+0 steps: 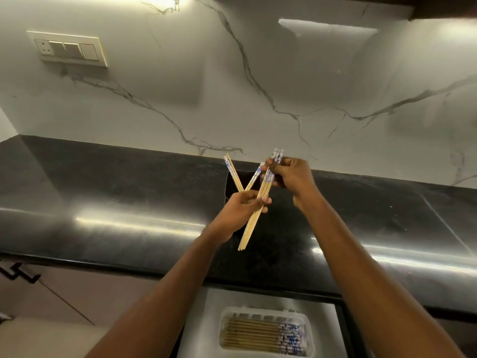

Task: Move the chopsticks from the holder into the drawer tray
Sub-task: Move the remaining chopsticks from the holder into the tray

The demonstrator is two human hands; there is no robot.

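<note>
A bundle of wooden chopsticks (254,220) with blue-and-white tops hangs slanted above the black counter. My right hand (290,178) pinches its patterned upper end, and my left hand (241,206) closes around its middle with the thumb on it. Behind my hands stands the black holder (230,190). Two or three more chopsticks (232,174) lean out of it in a V; my left hand hides their lower parts. At the bottom, a clear plastic tray (224,315) lies in the open drawer (204,319), with several chopsticks (253,333) laid flat in it, tops to the right.
The glossy black countertop (116,197) runs across the view, backed by a white marble wall. A switch plate (68,49) is on the wall at upper left. A cabinet front with a dark handle (20,273) sits at lower left, beside the drawer.
</note>
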